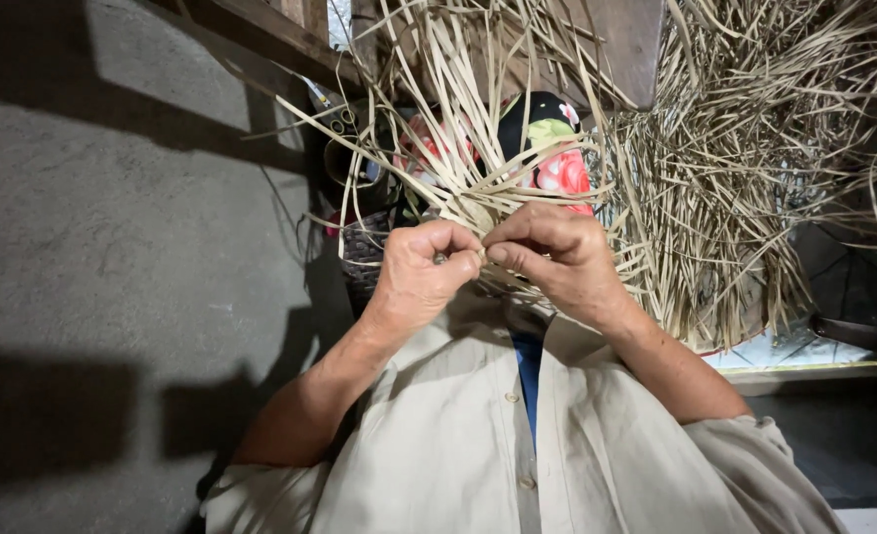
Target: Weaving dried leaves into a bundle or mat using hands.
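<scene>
Grey concrete floor (pixel 112 247) lies beneath; left hand (pixel 421 272) and right hand (pixel 552 259), both closed, pinch pale straw strips (pixel 478 178) beside a small woven basket (pixel 364 252), contents unclear.

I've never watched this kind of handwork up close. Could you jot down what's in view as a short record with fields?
Left hand: left hand closed, pinching thin pale strips
Right hand: right hand closed, fingertips meeting the left at the same strips
Material: strips fan upward from the hands; a big loose heap of strips lies to the right
Behind: colourful floral cloth
Clothing: beige buttoned shirt
Ground: grey concrete floor
</scene>
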